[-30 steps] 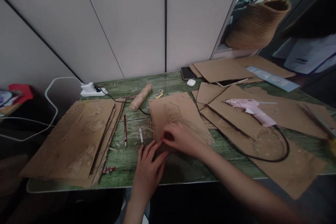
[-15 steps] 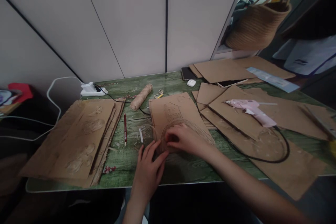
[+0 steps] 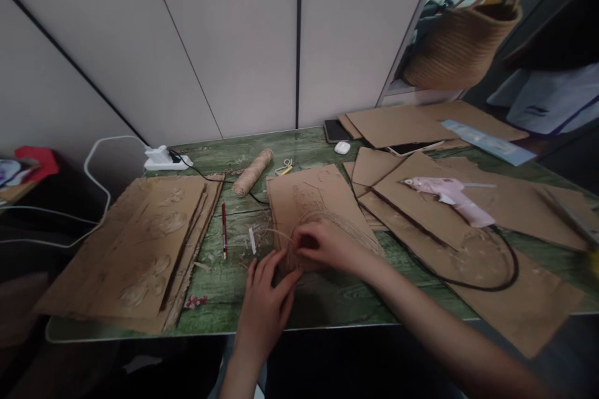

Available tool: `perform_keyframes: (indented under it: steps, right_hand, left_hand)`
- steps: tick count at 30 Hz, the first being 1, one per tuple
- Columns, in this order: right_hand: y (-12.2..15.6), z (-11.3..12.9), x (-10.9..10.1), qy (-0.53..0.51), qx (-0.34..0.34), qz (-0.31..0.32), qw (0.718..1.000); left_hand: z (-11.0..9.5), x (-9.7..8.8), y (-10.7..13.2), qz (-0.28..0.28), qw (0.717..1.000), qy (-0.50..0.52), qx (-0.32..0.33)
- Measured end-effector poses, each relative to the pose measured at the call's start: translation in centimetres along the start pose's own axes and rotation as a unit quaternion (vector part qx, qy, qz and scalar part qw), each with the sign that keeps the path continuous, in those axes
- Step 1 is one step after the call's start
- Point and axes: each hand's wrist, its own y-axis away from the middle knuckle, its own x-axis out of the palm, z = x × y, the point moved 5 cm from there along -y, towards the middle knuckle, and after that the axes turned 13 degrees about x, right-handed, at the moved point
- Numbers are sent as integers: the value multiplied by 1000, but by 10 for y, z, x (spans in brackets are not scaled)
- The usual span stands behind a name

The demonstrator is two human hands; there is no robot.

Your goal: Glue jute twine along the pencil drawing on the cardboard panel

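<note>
A cardboard sheet (image 3: 327,184) with pencil drawing on it lies in front of me. Curved strands of thin twine (image 3: 349,224) cross its lower half. Over the near part of this sheet, my right hand (image 3: 322,243) is closed in a pinch on the twine; the fingertips are partly hidden. My left hand (image 3: 266,287) rests at the sheet's near left corner, fingers stretched out and apart, thumb close to the right fingertips. A loose end of twine reaches out left of the sheet. Beyond it lies a spool of twine (image 3: 253,173).
At left are stacked cardboard sheets (image 3: 116,249), with a red pencil (image 3: 224,230) beside them. A pink glue gun (image 3: 449,196) lies on cardboard pieces at right, its black cable looping nearby. A power strip (image 3: 168,162), phone (image 3: 336,131) and white earbud case (image 3: 342,148) stand toward the back.
The twine strands by my right hand have shifted slightly, and the loose end left of the sheet lies differently. Both hands stay in nearly the same place.
</note>
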Motion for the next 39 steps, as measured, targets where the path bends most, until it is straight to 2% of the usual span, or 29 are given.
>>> perform_keyframes:
  steps: [5,15,21,25,28,32,39]
  right_hand:
    - [0,-14,1,49,-11,-24,998]
    - [-2,0,0,107,-28,-29,993]
    - [-4,-2,3,131,-50,-35,990]
    - [-2,-2,3,119,-65,-34,990]
    - [-2,-3,1,70,-72,-25,995]
    - [-6,-14,-7,2,-41,-28,999]
    - [-5,-27,-10,72,-23,-79,994]
  left_hand:
    - [1,0,0,5,1000,6,-10]
    - [1,2,1,2,1000,6,-6]
    - [1,2,2,4,1000,2,0]
    - [1,1,2,0,1000,1,-1]
    - [1,1,2,-2,1000,3,-1]
    - [2,1,3,-2,1000,3,-6]
    - [3,0,2,-15,1000,24,-3]
